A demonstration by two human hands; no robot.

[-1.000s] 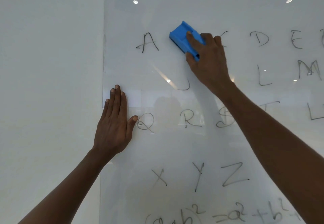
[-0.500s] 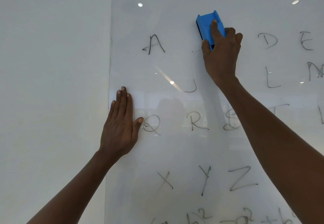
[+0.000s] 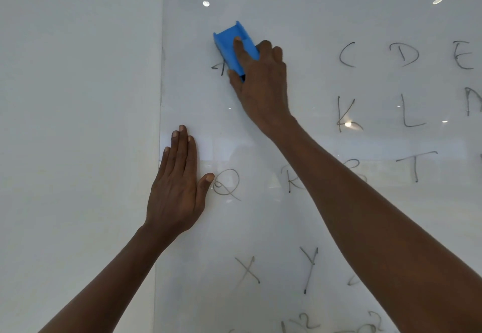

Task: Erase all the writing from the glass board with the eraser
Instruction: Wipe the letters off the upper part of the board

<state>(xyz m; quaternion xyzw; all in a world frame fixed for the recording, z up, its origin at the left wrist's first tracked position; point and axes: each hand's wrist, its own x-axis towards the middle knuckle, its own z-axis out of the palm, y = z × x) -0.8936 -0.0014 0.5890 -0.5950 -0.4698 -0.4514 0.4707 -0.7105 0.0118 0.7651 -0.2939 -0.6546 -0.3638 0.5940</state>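
The glass board (image 3: pixel 300 6) fills most of the view, with black handwritten letters across it. My right hand (image 3: pixel 260 82) grips a blue eraser (image 3: pixel 230 45) and holds it against the glass over the letter A (image 3: pixel 217 66), of which only a left fragment shows. My left hand (image 3: pixel 178 181) lies flat on the board near its left edge, fingers straight, thumb tip beside the letter Q (image 3: pixel 227 184). Letters C (image 3: pixel 348 55), D (image 3: pixel 404 55), K (image 3: pixel 345 113), L (image 3: pixel 410 111), T (image 3: pixel 416 164), X (image 3: pixel 247 268) and Y (image 3: pixel 310 267) are visible. My right forearm hides part of the R and S.
A plain white wall (image 3: pixel 78 124) adjoins the board's left edge (image 3: pixel 161 98). Ceiling lights reflect in the glass as bright spots (image 3: pixel 206 3). Partial formula writing (image 3: pixel 305 322) runs along the bottom edge of the view.
My right hand has swept the eraser left from the upper middle onto the letter A. The J is gone. The C and K have come into view. My left hand has stayed put.
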